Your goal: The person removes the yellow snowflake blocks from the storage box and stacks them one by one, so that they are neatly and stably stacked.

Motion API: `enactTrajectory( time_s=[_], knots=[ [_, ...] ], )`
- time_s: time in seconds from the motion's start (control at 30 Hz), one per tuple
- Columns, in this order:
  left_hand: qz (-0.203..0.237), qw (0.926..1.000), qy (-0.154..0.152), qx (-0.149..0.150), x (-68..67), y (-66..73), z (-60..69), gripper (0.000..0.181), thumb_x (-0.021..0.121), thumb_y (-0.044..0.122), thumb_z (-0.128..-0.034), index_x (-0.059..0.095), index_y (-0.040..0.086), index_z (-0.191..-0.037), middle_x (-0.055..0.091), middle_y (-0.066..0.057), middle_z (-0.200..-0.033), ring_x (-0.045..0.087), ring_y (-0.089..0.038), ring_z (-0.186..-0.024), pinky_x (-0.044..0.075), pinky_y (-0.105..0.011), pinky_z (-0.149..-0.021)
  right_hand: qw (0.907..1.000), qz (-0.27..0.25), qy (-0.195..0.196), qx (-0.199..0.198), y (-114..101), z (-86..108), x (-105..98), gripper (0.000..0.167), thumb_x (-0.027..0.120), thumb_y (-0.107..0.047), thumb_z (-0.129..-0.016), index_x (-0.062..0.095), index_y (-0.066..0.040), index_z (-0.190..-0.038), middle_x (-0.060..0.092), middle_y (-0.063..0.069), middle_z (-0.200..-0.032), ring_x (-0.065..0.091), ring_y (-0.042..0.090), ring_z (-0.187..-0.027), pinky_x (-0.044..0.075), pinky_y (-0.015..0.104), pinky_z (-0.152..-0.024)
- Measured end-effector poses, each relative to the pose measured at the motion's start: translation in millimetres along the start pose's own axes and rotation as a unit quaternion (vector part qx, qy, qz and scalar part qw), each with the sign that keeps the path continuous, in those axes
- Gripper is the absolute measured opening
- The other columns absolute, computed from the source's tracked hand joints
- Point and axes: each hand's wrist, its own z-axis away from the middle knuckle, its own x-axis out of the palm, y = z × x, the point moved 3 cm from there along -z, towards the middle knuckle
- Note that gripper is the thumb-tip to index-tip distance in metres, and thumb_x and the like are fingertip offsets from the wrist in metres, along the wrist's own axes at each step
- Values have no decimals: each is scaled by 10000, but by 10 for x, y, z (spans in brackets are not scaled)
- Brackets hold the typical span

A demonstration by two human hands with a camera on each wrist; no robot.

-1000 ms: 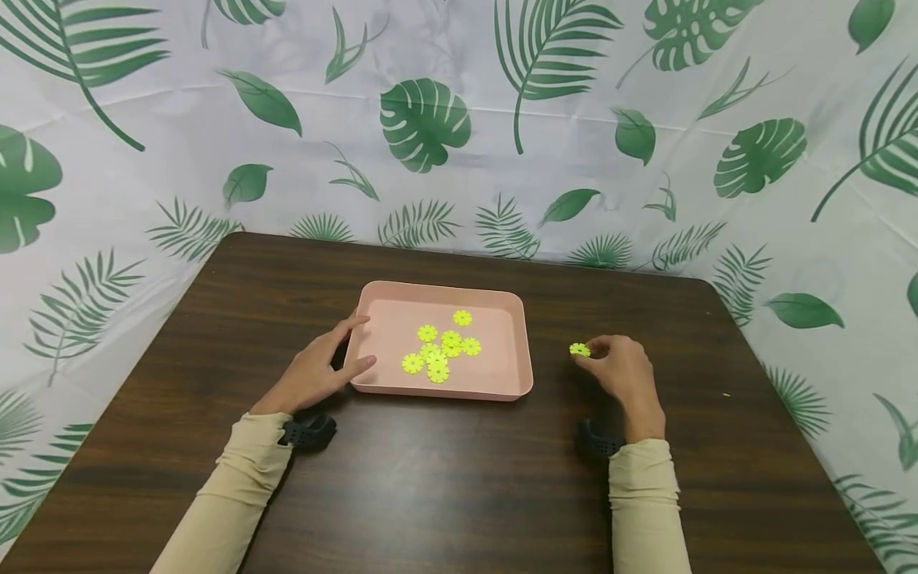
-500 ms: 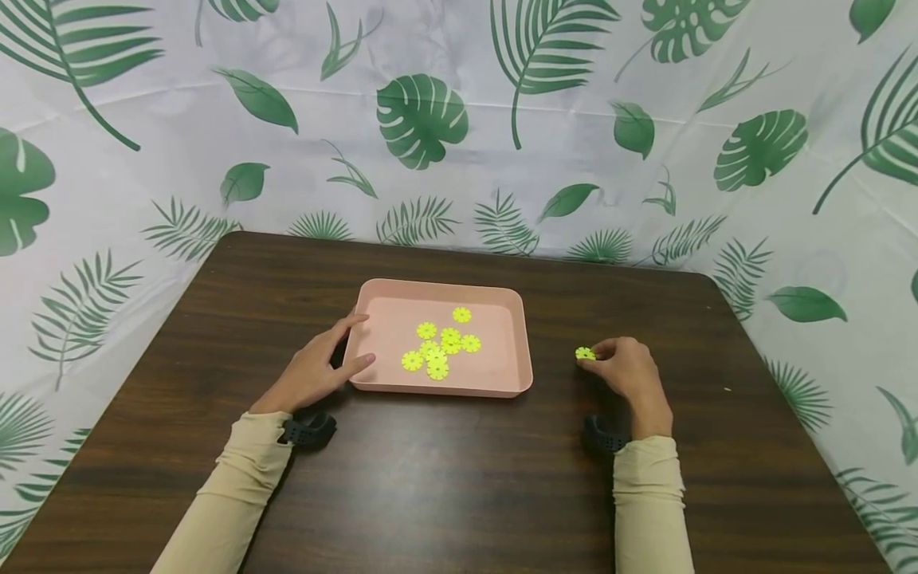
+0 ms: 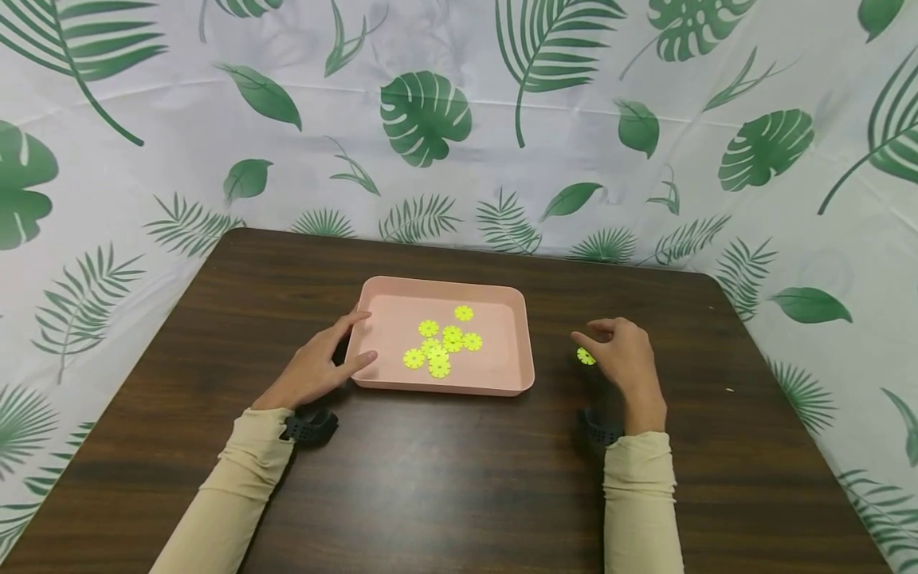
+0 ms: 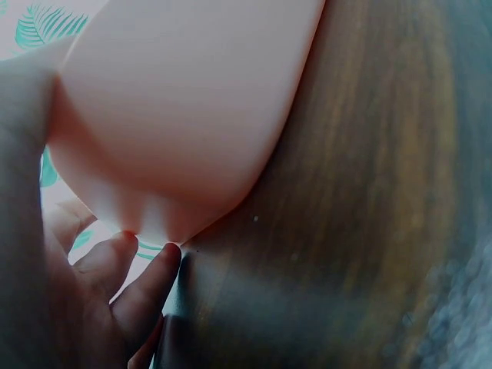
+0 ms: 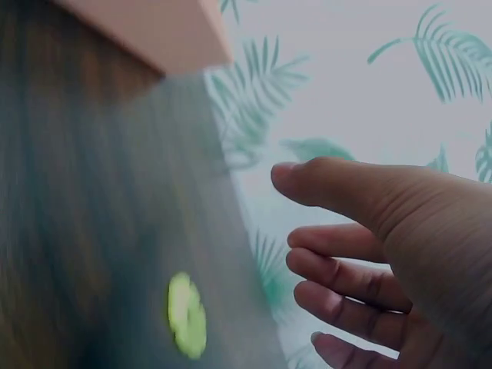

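The notched disc (image 3: 586, 357) could be knocked away if brushed by the spread right hand (image 3: 627, 355), the pink tray (image 3: 502, 359) being pinched by the left hand (image 3: 312, 368).

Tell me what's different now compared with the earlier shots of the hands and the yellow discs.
The right hand has let go of the yellow disc it was pinching; its thumb and fingers are now spread apart, and the disc lies on the table. Unchanged: the left hand holds the left side of the pink tray, and the discs inside lie as before.
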Motion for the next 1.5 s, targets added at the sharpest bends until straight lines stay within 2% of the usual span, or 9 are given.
enactTrajectory(
  time_s=[0.23, 0.5, 0.73, 0.9, 1.07, 1.2, 1.5],
  knots=[
    [-27, 10000, -22, -72, -1, -7, 19, 782, 619, 570, -986, 308, 271, -1638, 280, -84, -1687, 345, -405, -1492, 298, -732, -1111, 9992, -303, 19, -245, -346, -128, 213, 484, 734, -323, -971, 700, 69, -1252, 670, 275, -1235, 644, 424, -1118, 514, 572, -963],
    [-24, 9999, -5, -119, -2, -9, 8, 784, 614, 585, -981, 311, 278, -1636, 265, -64, -1695, 343, -396, -1496, 297, -727, -1117, 9971, -566, -27, -506, -742, -209, 476, 425, 765, -260, -950, 720, 66, -1220, 676, 233, -1144, 645, 382, -1021, 546, 530, -900],
    [-109, 9997, -8, -214, -13, -4, 1, 789, 613, 597, -974, 317, 280, -1633, 268, -78, -1694, 345, -419, -1490, 293, -739, -1111, 9940, -725, -244, -777, -1082, -203, 718, 434, 802, -231, -927, 689, 22, -1261, 696, 194, -1126, 630, 347, -1012, 551, 501, -888],
    [-74, 9997, 0, -230, -11, 0, 2, 791, 619, 605, -968, 317, 297, -1631, 265, -53, -1696, 341, -396, -1497, 294, -731, -1117, 9895, -869, -508, -1033, -1292, -217, 918, 394, 815, -211, -909, 738, 31, -1210, 721, 185, -1141, 633, 341, -1019, 563, 482, -863],
    [-93, 9997, 22, -233, 0, 1, -1, 786, 615, 613, -966, 325, 301, -1627, 278, -70, -1690, 348, -406, -1491, 295, -727, -1119, 9892, -624, -955, -919, -1359, -220, 1107, 384, 803, -241, -910, 756, 24, -1183, 727, 155, -1134, 658, 293, -983, 565, 451, -880],
    [-105, 9997, 30, -216, 9, 1, -6, 778, 621, 598, -968, 332, 296, -1624, 274, -75, -1692, 351, -412, -1488, 291, -724, -1124, 9879, -289, -1269, -849, -1364, -222, 1214, 357, 825, -242, -899, 764, 7, -1147, 693, 133, -1032, 623, 266, -924, 545, 426, -872],
    [-151, 9996, 6, -253, 6, -8, -16, 777, 616, 590, -972, 330, 285, -1627, 264, -84, -1695, 340, -411, -1495, 279, -727, -1128, 9882, -96, -1225, -919, -1361, -251, 1300, 247, 832, -236, -890, 772, -27, -1006, 595, 82, -849, 522, 236, -814, 451, 363, -754]
  ],
)
